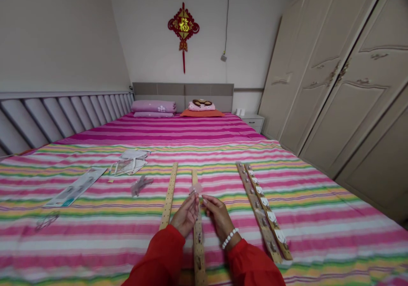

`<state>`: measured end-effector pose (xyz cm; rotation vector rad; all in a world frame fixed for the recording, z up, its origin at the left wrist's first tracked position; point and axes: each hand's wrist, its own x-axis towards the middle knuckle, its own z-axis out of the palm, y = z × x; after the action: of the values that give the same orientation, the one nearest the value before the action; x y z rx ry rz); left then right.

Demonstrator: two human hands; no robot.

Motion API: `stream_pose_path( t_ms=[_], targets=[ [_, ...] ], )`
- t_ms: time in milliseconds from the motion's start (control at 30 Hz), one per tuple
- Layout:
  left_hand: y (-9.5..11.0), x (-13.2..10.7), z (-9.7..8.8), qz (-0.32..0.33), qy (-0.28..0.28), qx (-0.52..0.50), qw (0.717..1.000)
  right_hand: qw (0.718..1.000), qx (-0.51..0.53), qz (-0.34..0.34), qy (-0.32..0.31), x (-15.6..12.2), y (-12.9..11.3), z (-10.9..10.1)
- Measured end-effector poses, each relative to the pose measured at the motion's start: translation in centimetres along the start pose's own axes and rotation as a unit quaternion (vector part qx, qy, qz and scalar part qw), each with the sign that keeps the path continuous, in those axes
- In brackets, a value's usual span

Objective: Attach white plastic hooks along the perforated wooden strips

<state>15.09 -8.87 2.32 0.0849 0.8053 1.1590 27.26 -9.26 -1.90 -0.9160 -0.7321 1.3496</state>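
My left hand (186, 213) is closed in a pinch, and a small clear plastic piece (195, 188) sticks out past its fingertips. Just to the right is my right hand (218, 213), thumb and forefinger pinched together; anything between them is too small to make out. Both hands are over a pale wooden strip (199, 252) that bears small metal parts on its near end. Left of them lies a second wooden strip (169, 196) with rows of holes. A white beaded bracelet circles my right wrist.
To the right lie a strip with metal clips (255, 201) and a strip with white pieces (268, 209). On the left are a flat package (76, 188), white packets (130, 162), a crumpled plastic bag (140, 185) and thin loops (47, 221). All rest on a striped bedsheet (105, 252).
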Motion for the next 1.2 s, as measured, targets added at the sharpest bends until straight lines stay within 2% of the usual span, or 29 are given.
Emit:
stream_pose_path(
  t_ms=[200, 367, 467, 567, 700, 867, 1200],
  targets=[
    [-0.7, 0.6, -0.6, 0.041, -0.024, 0.043, 0.998, 0.999, 0.018, -0.027, -0.016, -0.2, -0.2, 1.7],
    [-0.4, 1.2, -1.4, 0.073, -0.042, 0.159, 0.984, 0.999, 0.026, -0.026, -0.022, 0.4, -0.5, 1.6],
    [0.6, 2.0, -1.7, 0.131, -0.017, 0.227, 0.965, 1.0, 0.02, -0.007, -0.004, 1.1, -0.8, 0.9],
    [1.7, 3.1, -1.7, 0.189, -0.032, 0.293, 0.937, 1.0, -0.01, 0.026, -0.005, 1.8, -1.0, 0.3],
    [2.3, 4.3, -1.7, 0.19, -0.06, 0.371, 0.907, 0.996, -0.053, 0.06, -0.031, 2.4, -0.6, -0.1],
    [1.9, 5.3, -2.1, 0.194, -0.032, 0.387, 0.901, 0.995, -0.064, 0.075, -0.023, 3.1, 0.2, 0.0],
    [1.5, 6.0, -3.0, 0.251, 0.004, 0.456, 0.854, 0.994, -0.083, 0.057, 0.034, 3.7, 1.2, 0.4]
  ],
)
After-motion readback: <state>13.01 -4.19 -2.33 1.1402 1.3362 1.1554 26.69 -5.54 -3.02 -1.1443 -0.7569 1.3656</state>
